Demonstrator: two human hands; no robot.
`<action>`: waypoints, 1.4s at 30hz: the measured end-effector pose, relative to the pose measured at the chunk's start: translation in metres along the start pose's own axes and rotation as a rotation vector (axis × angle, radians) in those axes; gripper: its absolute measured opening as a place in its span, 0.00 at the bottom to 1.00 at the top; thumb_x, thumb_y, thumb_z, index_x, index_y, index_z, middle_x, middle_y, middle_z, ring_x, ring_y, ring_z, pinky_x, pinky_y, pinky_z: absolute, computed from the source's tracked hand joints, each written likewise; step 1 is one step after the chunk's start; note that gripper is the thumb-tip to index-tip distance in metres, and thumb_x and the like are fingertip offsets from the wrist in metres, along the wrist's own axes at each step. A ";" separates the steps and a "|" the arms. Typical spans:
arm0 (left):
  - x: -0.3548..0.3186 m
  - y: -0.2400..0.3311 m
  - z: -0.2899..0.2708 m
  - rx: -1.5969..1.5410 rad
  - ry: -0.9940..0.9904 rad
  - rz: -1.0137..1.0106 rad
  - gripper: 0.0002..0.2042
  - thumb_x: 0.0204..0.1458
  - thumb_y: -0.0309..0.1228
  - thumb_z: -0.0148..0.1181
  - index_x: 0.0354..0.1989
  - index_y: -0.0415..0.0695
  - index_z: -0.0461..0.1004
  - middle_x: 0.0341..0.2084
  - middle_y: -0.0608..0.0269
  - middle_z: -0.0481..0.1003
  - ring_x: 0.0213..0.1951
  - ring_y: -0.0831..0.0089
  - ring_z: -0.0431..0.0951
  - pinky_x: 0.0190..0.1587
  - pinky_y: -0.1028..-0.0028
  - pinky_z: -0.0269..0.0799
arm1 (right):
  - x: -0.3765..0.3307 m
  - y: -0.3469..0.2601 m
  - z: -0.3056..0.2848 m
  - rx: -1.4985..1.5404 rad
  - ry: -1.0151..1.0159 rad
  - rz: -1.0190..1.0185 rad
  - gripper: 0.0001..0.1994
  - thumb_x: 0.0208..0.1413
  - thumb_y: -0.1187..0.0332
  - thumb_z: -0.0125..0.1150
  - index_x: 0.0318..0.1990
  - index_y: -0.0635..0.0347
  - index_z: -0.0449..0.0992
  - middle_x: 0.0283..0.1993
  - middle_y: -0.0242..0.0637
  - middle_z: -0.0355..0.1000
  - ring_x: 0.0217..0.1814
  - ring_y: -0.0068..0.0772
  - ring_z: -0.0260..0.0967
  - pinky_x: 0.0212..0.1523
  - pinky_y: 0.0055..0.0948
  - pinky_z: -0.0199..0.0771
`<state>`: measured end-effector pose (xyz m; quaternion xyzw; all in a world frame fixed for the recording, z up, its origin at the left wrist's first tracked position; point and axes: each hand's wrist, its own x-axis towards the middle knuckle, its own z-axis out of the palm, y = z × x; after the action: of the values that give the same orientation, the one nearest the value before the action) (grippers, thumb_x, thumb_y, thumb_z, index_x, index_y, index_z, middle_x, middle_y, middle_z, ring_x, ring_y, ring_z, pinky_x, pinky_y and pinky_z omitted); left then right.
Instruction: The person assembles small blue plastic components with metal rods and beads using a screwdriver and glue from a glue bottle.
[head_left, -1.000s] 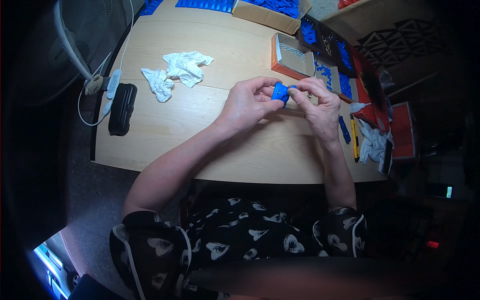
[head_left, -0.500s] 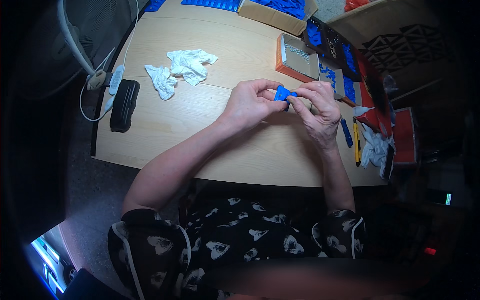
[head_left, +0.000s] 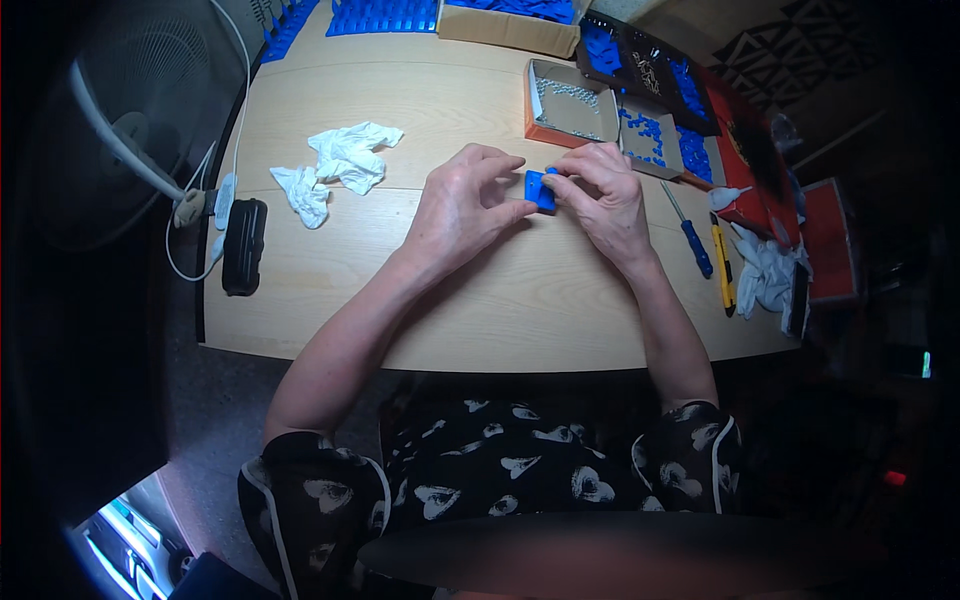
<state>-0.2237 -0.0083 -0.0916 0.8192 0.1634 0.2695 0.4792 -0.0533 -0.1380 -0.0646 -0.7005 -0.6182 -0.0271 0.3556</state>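
Observation:
A small blue plastic piece (head_left: 538, 190), flat-sided with a small knob at its upper right, is held just above the wooden table. The thumb and forefinger of my right hand (head_left: 605, 200) pinch its right side. To its left, my left hand (head_left: 455, 205) has thumb and forefinger spread apart. The left thumb tip reaches the piece's lower left corner, and whether it touches cannot be made out. My left forefinger stands off from the piece's upper edge.
An orange-sided box (head_left: 570, 103) of small metal parts stands beyond my hands, beside a tray of blue bits (head_left: 648, 138). Right lie a screwdriver (head_left: 692, 240) and yellow utility knife (head_left: 722, 265). Left are crumpled white tissues (head_left: 350, 160), a black case (head_left: 244, 245) and a fan (head_left: 130, 140).
My left fingers have opened away from the blue piece, which they gripped before. The piece has turned in my right hand. The whole view has shifted a little.

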 end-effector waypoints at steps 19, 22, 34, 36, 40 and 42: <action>0.014 0.007 0.021 0.194 -0.006 0.112 0.13 0.48 0.30 0.70 0.43 0.43 0.82 0.42 0.59 0.81 0.43 0.61 0.78 0.48 0.65 0.74 | -0.007 0.002 -0.011 0.092 -0.001 0.051 0.10 0.51 0.74 0.68 0.41 0.67 0.80 0.39 0.40 0.75 0.43 0.36 0.72 0.44 0.32 0.75; 0.016 0.002 0.025 0.184 0.014 0.132 0.11 0.49 0.30 0.70 0.40 0.44 0.83 0.39 0.61 0.82 0.42 0.63 0.77 0.47 0.65 0.74 | -0.005 0.004 -0.005 0.159 -0.027 0.062 0.08 0.51 0.72 0.67 0.38 0.66 0.80 0.36 0.42 0.75 0.43 0.40 0.71 0.45 0.36 0.72; 0.022 0.004 0.024 0.117 0.044 0.116 0.06 0.49 0.29 0.69 0.35 0.44 0.85 0.34 0.61 0.83 0.38 0.65 0.80 0.42 0.67 0.75 | -0.002 0.006 0.002 0.311 -0.016 0.118 0.05 0.52 0.73 0.65 0.35 0.66 0.80 0.32 0.42 0.74 0.41 0.41 0.71 0.43 0.37 0.72; 0.023 0.006 0.024 0.122 0.040 0.107 0.06 0.49 0.29 0.69 0.35 0.44 0.85 0.34 0.61 0.83 0.37 0.64 0.80 0.42 0.67 0.75 | -0.001 0.006 0.002 0.313 -0.017 0.125 0.05 0.52 0.73 0.65 0.35 0.66 0.80 0.32 0.42 0.75 0.41 0.42 0.71 0.43 0.37 0.72; 0.024 0.006 0.024 0.114 0.029 0.099 0.06 0.49 0.28 0.69 0.35 0.44 0.85 0.34 0.61 0.83 0.37 0.64 0.80 0.42 0.68 0.75 | -0.001 0.007 0.003 0.322 -0.009 0.147 0.05 0.52 0.73 0.65 0.34 0.66 0.80 0.32 0.42 0.75 0.41 0.42 0.72 0.42 0.37 0.72; 0.025 0.007 0.024 0.114 0.028 0.091 0.06 0.50 0.28 0.69 0.35 0.44 0.85 0.34 0.61 0.83 0.37 0.64 0.80 0.42 0.68 0.75 | -0.001 0.007 0.003 0.302 0.015 0.110 0.05 0.51 0.73 0.66 0.34 0.66 0.80 0.32 0.42 0.75 0.41 0.43 0.72 0.42 0.37 0.72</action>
<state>-0.1894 -0.0152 -0.0880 0.8479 0.1477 0.2927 0.4166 -0.0485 -0.1369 -0.0701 -0.6715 -0.5734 0.0805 0.4624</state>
